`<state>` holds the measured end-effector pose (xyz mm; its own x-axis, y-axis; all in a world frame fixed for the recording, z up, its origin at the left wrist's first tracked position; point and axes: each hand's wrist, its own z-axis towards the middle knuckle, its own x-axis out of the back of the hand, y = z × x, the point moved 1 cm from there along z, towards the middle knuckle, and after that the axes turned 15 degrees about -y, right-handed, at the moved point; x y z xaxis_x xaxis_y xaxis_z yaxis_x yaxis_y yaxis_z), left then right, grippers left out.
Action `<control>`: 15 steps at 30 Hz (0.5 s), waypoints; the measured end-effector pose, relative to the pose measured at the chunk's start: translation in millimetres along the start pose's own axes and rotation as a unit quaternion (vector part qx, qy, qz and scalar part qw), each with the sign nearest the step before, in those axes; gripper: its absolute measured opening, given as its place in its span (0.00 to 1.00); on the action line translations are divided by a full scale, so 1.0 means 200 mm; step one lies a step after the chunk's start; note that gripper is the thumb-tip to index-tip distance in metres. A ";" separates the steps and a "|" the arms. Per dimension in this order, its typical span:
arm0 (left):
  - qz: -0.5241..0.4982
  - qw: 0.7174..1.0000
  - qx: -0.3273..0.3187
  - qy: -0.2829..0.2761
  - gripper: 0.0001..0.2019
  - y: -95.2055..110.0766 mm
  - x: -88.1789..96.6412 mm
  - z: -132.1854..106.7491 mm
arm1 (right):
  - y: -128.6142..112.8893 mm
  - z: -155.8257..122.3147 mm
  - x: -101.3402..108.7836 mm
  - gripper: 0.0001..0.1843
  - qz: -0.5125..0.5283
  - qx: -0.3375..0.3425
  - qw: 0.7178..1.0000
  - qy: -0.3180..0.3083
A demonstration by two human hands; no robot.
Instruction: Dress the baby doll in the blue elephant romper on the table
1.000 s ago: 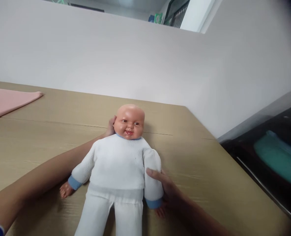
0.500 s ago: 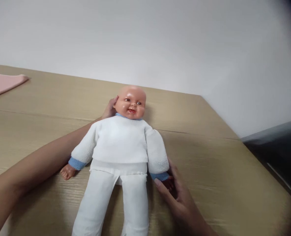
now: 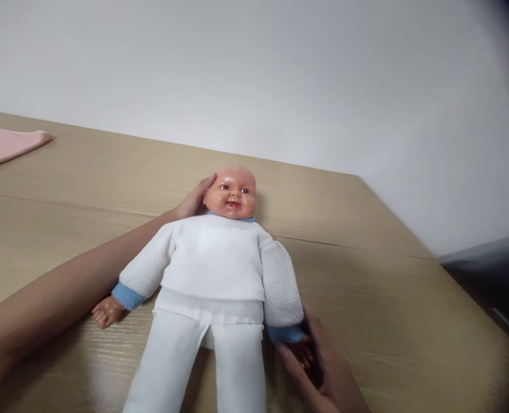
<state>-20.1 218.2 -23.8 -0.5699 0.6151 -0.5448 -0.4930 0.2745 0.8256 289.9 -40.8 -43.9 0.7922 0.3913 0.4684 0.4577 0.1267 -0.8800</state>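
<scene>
A baby doll (image 3: 214, 261) with a bald plastic head, a white fleecy top with blue cuffs and white cloth legs lies on its back, its feet cut off by the frame's bottom edge. My left hand (image 3: 198, 196) cups the side and back of the doll's head; the thumb shows beside it, while the other fingers are hidden behind. Around the doll's hand and cuff, at the lower right, curls my right hand (image 3: 325, 367), with the thumb on the near side and the fingers mostly hidden behind the sleeve.
The wooden table (image 3: 379, 298) has a seam running across it. A piece of pink cloth (image 3: 9, 144) lies at the far left. Beyond the far edge rises a pale wall (image 3: 254, 74). Something dark and shiny (image 3: 495, 275) stands past the table's right edge.
The doll sits slightly lower in view, and its arms are spread a little wider. Both hands have shifted with it and keep their hold. The view has also moved slightly.
</scene>
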 end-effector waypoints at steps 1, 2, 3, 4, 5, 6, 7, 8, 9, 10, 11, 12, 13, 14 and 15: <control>0.001 1.000 0.002 -0.004 0.35 0.00 0.00 0.00 | 0.00 0.00 0.00 0.41 0.002 0.000 1.000 0.004; 0.002 1.000 0.004 -0.008 0.35 0.00 -0.01 0.00 | -0.01 0.00 0.01 0.41 0.001 0.001 1.000 0.004; 0.004 1.000 0.007 -0.011 0.35 0.01 -0.01 0.00 | -0.01 0.00 0.01 0.41 -0.006 0.005 1.000 0.000; 0.006 1.000 0.010 -0.014 0.35 0.01 -0.01 -0.01 | -0.02 0.00 0.01 0.41 -0.017 0.011 1.000 -0.010; 0.010 1.000 0.015 -0.018 0.35 0.02 -0.01 -0.01 | -0.02 0.00 0.02 0.41 -0.032 0.016 0.999 -0.021; 0.015 0.999 0.020 -0.021 0.34 0.02 0.00 -0.01 | -0.01 0.00 0.03 0.41 -0.048 0.019 0.998 -0.027; 0.021 0.999 0.027 -0.026 0.33 0.03 0.01 -0.01 | -0.01 0.00 0.03 0.41 -0.066 0.022 0.997 -0.028; 0.028 0.999 0.033 -0.031 0.33 0.03 0.02 -0.02 | 0.00 -0.01 0.04 0.41 -0.084 0.025 0.996 -0.023; 0.035 0.998 0.039 -0.037 0.32 0.04 0.03 -0.02 | 0.01 0.00 0.05 0.40 -0.101 0.032 0.994 -0.017; 0.042 0.997 0.042 -0.041 0.31 0.04 0.04 -0.02 | 0.02 0.00 0.05 0.40 -0.118 0.041 0.992 -0.014; 0.047 0.997 0.044 -0.043 0.31 0.04 0.05 -0.03 | 0.03 0.00 0.05 0.41 -0.134 0.051 0.990 -0.012; 0.050 0.997 0.046 -0.044 0.31 0.04 0.06 -0.03 | 0.04 0.00 0.06 0.42 -0.148 0.061 0.987 -0.009; 0.051 0.997 0.047 -0.042 0.32 0.04 0.06 -0.03 | 0.05 0.00 0.06 0.43 -0.161 0.067 0.985 -0.006; 0.053 0.997 0.047 -0.037 0.32 0.04 0.06 -0.03 | 0.06 0.00 0.06 0.44 -0.170 0.068 0.983 0.001; 0.055 0.997 0.045 -0.030 0.32 0.04 0.06 -0.04 | 0.07 0.00 0.06 0.44 -0.172 0.064 0.983 0.013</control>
<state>-34.9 222.1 -25.2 -0.5756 0.6874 -0.4429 -0.3667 0.2671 0.8912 304.6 -34.2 -50.5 0.6097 0.2825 0.7406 0.6470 0.3623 -0.6709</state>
